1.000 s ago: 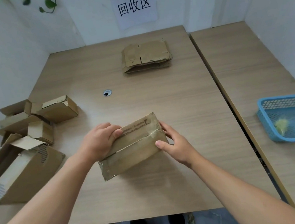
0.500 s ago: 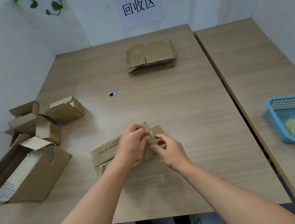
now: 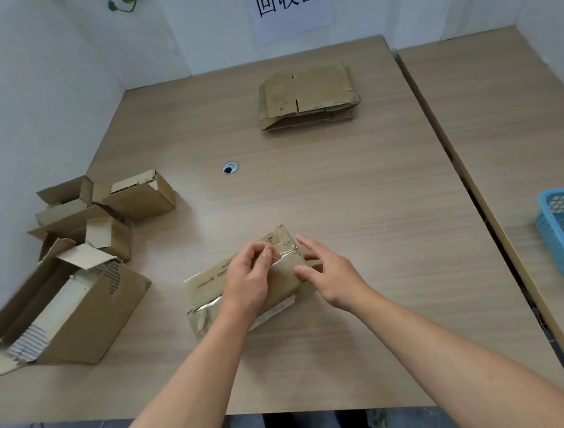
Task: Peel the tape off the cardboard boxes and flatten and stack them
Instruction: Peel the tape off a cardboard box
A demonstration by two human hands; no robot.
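A taped brown cardboard box (image 3: 208, 288) lies on the table in front of me. Clear tape (image 3: 287, 252) crosses its top near the far right corner. My left hand (image 3: 249, 280) rests on the box top, and its thumb and forefinger pinch the tape. My right hand (image 3: 330, 274) holds the box's right end, thumb on the near face and fingers stretched over the top edge. A stack of flattened boxes (image 3: 308, 97) lies at the far side of the table.
Several opened, unflattened boxes (image 3: 103, 212) sit at the table's left edge, with a larger open box (image 3: 67, 307) nearest me. A blue basket (image 3: 562, 233) with crumpled tape stands on the adjoining table at right. A cable hole (image 3: 230, 168) is mid-table.
My left hand left the box's left end and came to the tape at the right corner. The right hand shifted slightly on the right end. The box lies flatter.
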